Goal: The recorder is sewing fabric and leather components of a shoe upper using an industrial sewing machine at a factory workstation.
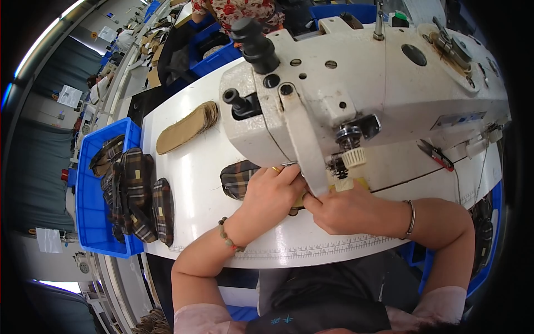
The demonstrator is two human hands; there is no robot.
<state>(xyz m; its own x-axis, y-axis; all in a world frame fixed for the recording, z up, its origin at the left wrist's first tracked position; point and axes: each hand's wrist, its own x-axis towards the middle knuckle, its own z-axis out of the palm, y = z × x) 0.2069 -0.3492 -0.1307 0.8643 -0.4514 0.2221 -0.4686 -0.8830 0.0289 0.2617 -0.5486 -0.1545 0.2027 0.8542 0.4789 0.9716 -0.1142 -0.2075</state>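
Observation:
Under the head of a white sewing machine (pixel 345 72), both of my hands are close together at the work. My left hand (pixel 270 195) is closed, its fingers curled beside the needle area, gripping a brown plaid cloth shoe upper (pixel 238 179) that sticks out to its left. A ring is on one finger. My right hand (pixel 347 210) is closed too, its thumb and fingers pinched on a yellowish-tan piece (pixel 364 182) whose edge shows behind the hand. The machine's arm and my fingers hide the needle and where the pieces meet.
A stack of tan insoles (pixel 186 131) lies at the back left of the white table (pixel 192 189). Left of it, a blue bin (pixel 89 217) holds several plaid uppers (pixel 136 172). Red-handled thread snips (pixel 436 155) lie to the right. Another person (pixel 242 16) is across the table.

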